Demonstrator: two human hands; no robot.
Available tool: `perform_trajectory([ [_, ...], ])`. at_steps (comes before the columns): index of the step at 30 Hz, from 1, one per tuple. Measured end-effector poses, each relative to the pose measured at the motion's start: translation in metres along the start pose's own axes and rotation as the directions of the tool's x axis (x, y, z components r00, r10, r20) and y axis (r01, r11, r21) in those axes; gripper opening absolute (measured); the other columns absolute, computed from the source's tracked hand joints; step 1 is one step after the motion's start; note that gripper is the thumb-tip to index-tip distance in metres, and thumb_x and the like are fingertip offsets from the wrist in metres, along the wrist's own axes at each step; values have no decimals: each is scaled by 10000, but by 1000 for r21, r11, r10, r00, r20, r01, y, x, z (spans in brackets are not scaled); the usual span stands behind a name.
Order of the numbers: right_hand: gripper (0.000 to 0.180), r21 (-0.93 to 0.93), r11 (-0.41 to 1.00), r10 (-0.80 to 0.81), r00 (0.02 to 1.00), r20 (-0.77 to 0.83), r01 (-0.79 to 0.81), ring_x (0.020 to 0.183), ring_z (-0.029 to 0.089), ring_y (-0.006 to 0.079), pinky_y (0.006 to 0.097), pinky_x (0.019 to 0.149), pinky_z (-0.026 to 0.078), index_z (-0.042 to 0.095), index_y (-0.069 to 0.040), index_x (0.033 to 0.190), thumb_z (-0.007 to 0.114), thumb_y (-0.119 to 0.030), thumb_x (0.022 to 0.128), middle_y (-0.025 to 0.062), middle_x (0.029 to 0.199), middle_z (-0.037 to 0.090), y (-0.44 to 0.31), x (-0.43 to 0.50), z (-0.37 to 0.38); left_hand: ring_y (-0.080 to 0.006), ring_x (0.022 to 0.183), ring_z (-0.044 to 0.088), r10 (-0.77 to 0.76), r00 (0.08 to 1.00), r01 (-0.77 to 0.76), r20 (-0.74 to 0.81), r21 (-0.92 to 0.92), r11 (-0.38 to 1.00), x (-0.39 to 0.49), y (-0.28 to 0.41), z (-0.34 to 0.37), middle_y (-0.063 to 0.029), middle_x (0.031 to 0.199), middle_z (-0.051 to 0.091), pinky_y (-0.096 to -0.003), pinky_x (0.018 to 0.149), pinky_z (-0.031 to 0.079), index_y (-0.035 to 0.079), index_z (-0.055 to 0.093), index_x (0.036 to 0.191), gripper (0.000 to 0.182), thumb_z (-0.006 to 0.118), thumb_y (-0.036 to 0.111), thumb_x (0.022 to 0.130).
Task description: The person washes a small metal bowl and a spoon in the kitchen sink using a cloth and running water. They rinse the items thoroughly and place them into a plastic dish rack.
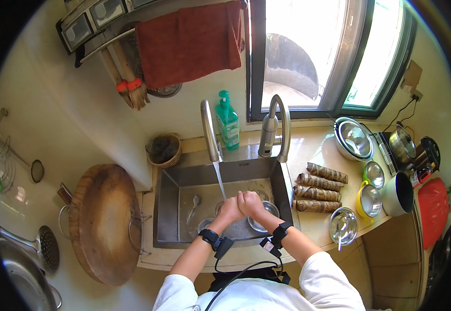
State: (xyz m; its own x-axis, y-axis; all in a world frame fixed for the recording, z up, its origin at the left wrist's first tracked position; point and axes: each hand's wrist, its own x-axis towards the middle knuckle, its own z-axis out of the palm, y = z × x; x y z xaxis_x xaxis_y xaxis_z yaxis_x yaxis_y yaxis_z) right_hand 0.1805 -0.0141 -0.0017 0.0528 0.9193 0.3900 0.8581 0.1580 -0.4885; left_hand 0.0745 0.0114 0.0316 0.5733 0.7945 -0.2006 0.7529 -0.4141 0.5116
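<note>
Above the steel sink (171, 217), my left hand (230, 210) and my right hand (250, 203) are pressed together, fingers curled. Whether anything lies between them is hidden. From the left faucet (208, 128) a stream of water (219, 180) falls just left of and behind my hands. Metal bowls, one of them the steel bowl (274, 209) by my right wrist, sit in the basin partly behind my hands and forearms. A spoon (194, 206) lies at the basin's left side.
Several leaf-wrapped rolls (318, 194) lie right of the sink, with steel bowls (343, 225) and a pot (398, 194) beyond. Behind the basin stand a green soap bottle (228, 124) and a second faucet (283, 128). A round wooden chopping board (103, 225) is at the left.
</note>
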Motion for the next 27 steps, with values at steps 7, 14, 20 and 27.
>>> perform_trajectory([
  [7,344,-17,997,-68,972,223,74,592,570,372,458,534,459,580,3,693,406,-255,841,197,633,577,11,4,-35,-326,589,614,-37,990,73,134,-279,957,-7,23,-7,-144,655,624,-407,605,496,25,599,769,192,597,203,698],
  [14,589,187,953,122,866,484,-239,878,515,400,410,813,391,598,-2,926,271,-490,889,245,832,556,22,-2,-112,-82,857,526,222,975,-198,11,-412,890,-20,33,-26,-71,972,557,-239,622,474,5,439,1077,607,747,305,649],
  [20,365,421,898,-235,948,214,128,805,532,269,352,746,418,617,-8,762,495,-336,866,163,806,536,12,-5,-164,-68,815,497,210,971,-1,118,-871,492,-46,62,-65,-17,984,508,-225,628,468,64,403,1162,503,635,312,792],
  [27,219,468,878,-71,994,-78,99,615,474,200,298,546,386,542,-3,763,560,-208,840,80,679,462,-26,13,-226,-83,871,488,292,956,-58,12,-972,229,-69,112,-110,-6,1010,514,-264,663,446,82,408,1192,446,455,398,881],
])
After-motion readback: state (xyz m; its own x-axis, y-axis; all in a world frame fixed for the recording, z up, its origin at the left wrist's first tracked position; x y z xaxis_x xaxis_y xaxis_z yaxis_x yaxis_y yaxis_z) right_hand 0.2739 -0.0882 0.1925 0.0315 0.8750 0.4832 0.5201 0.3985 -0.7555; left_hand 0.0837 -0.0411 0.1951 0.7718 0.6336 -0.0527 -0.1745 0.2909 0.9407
